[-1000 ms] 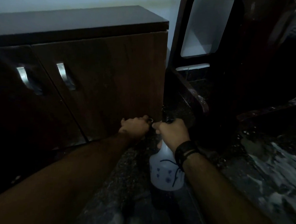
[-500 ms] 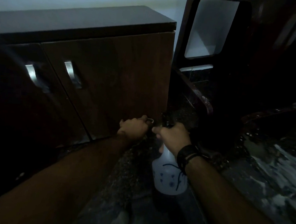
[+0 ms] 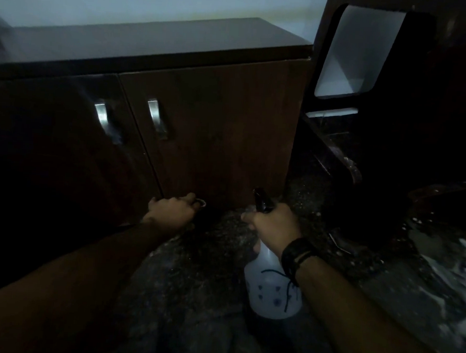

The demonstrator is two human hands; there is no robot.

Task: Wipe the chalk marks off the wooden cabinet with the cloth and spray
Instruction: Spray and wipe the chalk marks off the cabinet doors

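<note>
Low by the dim cabinet [image 3: 216, 120], right hand [image 3: 275, 225] grips spray bottle [image 3: 271, 290]; left hand [image 3: 171, 213] fisted, contents unclear.

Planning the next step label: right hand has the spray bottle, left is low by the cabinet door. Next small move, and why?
Probably raise the spray bottle and aim its nozzle at the cabinet door. The right hand grips the trigger head low near the floor. The left hand is fisted by the door's bottom edge; whether it holds a cloth is too dark to tell.
</note>
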